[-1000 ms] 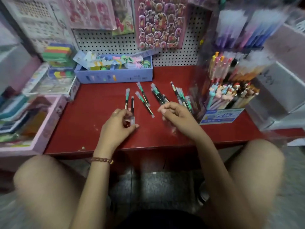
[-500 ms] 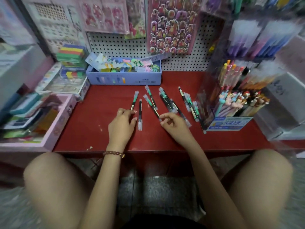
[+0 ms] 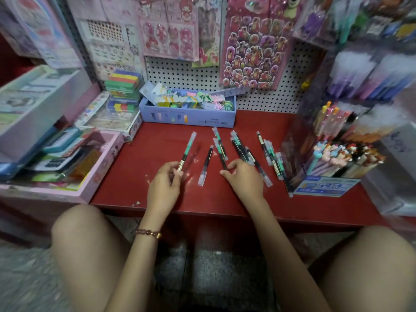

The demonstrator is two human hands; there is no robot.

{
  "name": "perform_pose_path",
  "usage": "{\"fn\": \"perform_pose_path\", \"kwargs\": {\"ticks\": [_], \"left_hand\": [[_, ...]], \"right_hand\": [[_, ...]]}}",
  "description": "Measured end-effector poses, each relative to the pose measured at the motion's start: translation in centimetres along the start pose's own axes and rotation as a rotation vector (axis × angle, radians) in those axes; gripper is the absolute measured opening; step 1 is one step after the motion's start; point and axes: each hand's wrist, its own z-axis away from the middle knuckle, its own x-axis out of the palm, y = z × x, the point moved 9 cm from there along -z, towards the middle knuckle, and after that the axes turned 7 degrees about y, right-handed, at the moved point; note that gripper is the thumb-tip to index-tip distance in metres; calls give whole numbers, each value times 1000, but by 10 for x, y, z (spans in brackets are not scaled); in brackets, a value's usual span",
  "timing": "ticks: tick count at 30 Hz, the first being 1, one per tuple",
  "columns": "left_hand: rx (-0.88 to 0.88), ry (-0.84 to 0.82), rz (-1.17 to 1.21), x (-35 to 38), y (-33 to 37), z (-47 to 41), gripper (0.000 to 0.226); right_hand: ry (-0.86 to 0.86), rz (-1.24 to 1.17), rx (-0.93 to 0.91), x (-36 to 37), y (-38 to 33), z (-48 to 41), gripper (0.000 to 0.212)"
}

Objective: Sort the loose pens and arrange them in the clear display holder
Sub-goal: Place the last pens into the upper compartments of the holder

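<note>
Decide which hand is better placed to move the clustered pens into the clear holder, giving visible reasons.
Right, probably: the right hand touches the pen cluster and lies nearer the clear holder; the left hand pinches a green pen.

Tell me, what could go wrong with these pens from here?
The left hand pinches the green pen only at its lower end, so it could slip. The black pen lies loose beside that hand and might get knocked toward the table edge.
</note>
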Motion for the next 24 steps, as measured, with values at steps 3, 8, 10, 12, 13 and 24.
{"fn": "perform_pose_path", "kwargs": {"ticks": [3,8,10,12,13,24], "left_hand": [[14,-39,129,3,5,6,17],[-134,-44,463,14,14,13,24],[-142,-49,534,15,25,15,33],[-151,-79,636,20,43,21,35],[-174,-83,707,24,50,24,34],[-203,-158,967,33,116,51,24]], "right_hand": [[26,5,43,-1,-2,-1,16],[1,-386,119,-10,0,9,12],[-57,-641,121,-16,-9,19,16],[-99,-815,64,-25,-22,31,19],[-114,-861,27,-29,-28,36,20],[-60,-907,-156,-53,-47,59,10]]}}
